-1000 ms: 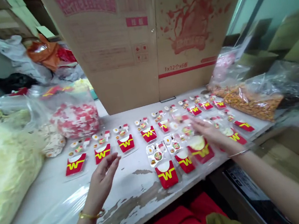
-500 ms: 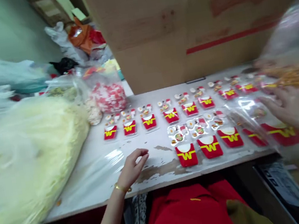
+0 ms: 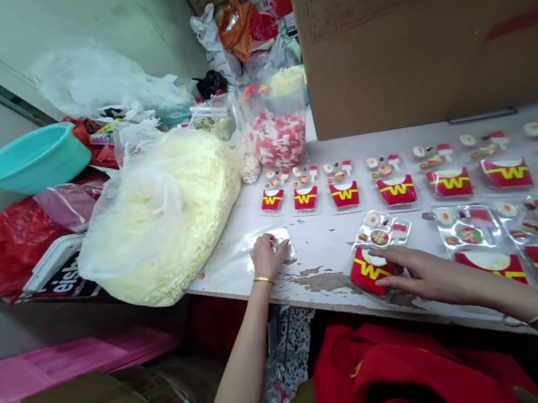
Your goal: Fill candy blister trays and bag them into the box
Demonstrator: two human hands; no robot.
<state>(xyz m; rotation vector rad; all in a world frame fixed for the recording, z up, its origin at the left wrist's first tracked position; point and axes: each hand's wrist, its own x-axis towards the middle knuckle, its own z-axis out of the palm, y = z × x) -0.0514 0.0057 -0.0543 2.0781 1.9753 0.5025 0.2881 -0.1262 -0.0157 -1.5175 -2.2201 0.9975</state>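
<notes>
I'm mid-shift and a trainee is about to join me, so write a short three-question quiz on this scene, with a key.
1. Which thing does the right hand touch?
A) the large brown cardboard box
B) a clear plastic pack holding a red piece with a yellow W
C) the transparent bag of pink-and-white pieces

2. True or false: in the picture, the round turquoise plastic basin is to the left of the bulky see-through bag of pale yellow pieces.

3. Fill in the colour: the thin round bracelet on the wrist of the left hand is ____-coloured.

Key: 1. B; 2. True; 3. gold
</notes>
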